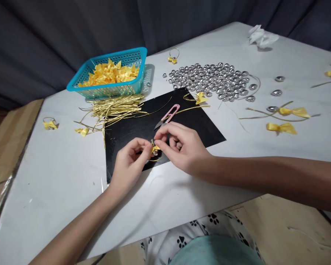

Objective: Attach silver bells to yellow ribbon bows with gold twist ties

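Over the front of a black sheet (132,136), my left hand (132,154) pinches a small yellow ribbon bow (156,148) between thumb and forefinger. A silver bead (155,152) sits against the bow, and a loop of gold cord hangs below it. My right hand (182,145) is closed at the bow's upper side, thumb and forefinger together where a short end of gold cord (152,141) sticks up. Just beyond my right hand lies a pair of pink-handled thread snips (169,114), blades toward me.
A blue basket (107,88) full of yellow bows stands at the back left, with a bundle of gold cords (118,106) before it. Many silver beads (209,79) are spread behind the sheet. Loose bows (281,128) lie to the right, crumpled white tissue (262,36) behind.
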A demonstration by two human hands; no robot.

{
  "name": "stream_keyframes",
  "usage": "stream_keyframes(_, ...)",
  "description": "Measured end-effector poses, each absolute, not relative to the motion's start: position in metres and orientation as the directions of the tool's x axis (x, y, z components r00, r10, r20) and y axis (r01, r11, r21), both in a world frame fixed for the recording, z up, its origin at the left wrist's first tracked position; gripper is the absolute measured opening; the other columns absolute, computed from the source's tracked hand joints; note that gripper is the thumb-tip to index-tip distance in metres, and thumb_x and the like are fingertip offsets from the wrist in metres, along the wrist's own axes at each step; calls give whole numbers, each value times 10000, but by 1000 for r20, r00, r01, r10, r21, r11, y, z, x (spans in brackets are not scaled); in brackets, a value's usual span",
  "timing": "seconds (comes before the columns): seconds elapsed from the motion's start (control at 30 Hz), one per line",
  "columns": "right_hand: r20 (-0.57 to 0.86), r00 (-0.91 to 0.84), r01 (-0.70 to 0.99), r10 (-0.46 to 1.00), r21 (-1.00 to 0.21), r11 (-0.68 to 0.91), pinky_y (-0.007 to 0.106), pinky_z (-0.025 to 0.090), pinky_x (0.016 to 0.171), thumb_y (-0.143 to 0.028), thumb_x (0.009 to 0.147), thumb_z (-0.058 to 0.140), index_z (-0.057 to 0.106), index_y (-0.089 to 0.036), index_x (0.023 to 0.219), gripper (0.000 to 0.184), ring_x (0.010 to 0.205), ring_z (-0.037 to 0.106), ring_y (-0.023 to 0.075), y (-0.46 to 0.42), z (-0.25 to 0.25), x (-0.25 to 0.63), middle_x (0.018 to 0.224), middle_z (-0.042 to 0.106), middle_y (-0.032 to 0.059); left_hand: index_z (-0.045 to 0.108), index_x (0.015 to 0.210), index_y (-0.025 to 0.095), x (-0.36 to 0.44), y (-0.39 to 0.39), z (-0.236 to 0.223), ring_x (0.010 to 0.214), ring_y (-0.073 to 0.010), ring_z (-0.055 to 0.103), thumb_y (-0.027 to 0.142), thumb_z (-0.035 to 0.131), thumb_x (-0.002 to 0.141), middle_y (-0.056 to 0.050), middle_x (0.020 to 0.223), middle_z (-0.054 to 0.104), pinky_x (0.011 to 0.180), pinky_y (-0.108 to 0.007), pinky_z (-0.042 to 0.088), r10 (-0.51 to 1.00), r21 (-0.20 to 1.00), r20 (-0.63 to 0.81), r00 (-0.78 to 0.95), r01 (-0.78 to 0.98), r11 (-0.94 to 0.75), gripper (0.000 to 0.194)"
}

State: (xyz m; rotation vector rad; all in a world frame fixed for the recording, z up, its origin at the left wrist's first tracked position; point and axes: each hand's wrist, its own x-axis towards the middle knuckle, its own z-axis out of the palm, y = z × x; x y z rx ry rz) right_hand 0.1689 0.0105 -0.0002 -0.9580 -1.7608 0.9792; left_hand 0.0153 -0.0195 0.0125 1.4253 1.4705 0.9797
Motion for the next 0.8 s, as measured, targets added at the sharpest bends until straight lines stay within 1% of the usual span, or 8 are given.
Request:
stream_keyframes(0.07,393,-347,229,852,-845,483,202,311,487,-152,815,540,604,-138,822,66,506,352,39,10,-1,170,777,525,2,595,760,169,15,-20,12,623,-110,574,297,585,810,12,667,618,597,-205,451,999,945,-40,10,324,35,138)
stream_keyframes(0.17,419,-368,247,830,-816,522,214,319,517,-167,822,551,628,-138,843,85,571,409,69,9,-3,170,766,538,15,605,776,169,14,-21,11,666,-120,594,291,588,813,0,712,641,623,-211,463,999,948,-33,16,318,26,129)
stream_keyframes(0.3,387,-346,251,855,-839,482,218,336,526,-162,808,567,644,-121,843,94,570,427,68,10,-4,168,772,541,22,617,777,172,13,-21,10,728,-133,618,298,611,798,-17,766,671,650,-212,474,999,947,-34,5,321,31,127)
stream_keyframes(0.47,300,-329,261,895,-882,392,207,332,489,-165,790,576,633,-131,811,69,477,364,31,12,-5,167,793,538,12,622,776,170,13,-21,9,731,-137,620,295,625,788,-22,770,673,646,-214,478,1000,946,-31,-3,323,30,125)
stream_keyframes(0.53,307,-330,265,893,-878,400,206,334,494,-167,789,577,630,-135,851,88,490,366,36,12,-5,168,812,534,16,620,776,169,13,-21,9,728,-135,619,290,625,788,-20,768,670,643,-212,478,1000,945,-25,-3,327,25,122)
stream_keyframes(0.67,366,-358,250,859,-849,466,206,337,512,-163,808,555,616,-144,1002,204,559,394,60,10,-5,170,863,532,32,613,767,172,13,-21,9,709,-126,607,280,618,791,-9,752,661,637,-206,474,1000,942,-21,-4,336,21,111)
stream_keyframes(0.73,361,-364,248,859,-851,463,203,334,504,-164,811,551,618,-141,1000,202,551,386,56,10,-5,170,874,535,36,613,761,172,14,-21,9,702,-125,604,278,617,790,-9,745,659,635,-207,474,1000,940,-23,-3,341,23,111)
stream_keyframes(0.8,310,-349,255,884,-877,408,199,330,482,-176,797,565,622,-133,956,174,508,362,38,11,-3,168,865,532,31,617,758,169,14,-22,10,699,-129,606,280,620,787,-12,743,660,629,-210,473,1000,935,-24,-4,353,23,115)
